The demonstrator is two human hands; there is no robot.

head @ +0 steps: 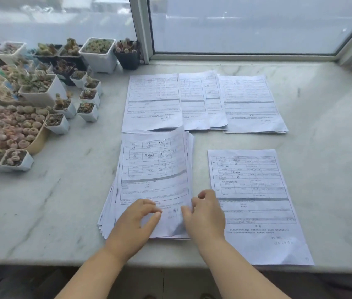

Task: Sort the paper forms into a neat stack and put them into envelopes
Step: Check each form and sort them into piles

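Form stack [151, 169] lies lengthwise, top edge windowward.

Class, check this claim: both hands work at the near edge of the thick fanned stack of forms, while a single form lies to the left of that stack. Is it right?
Not quite. The head view shows the left hand and right hand at the near edge of the fanned stack, but the single form lies to the right of that stack, not the left.
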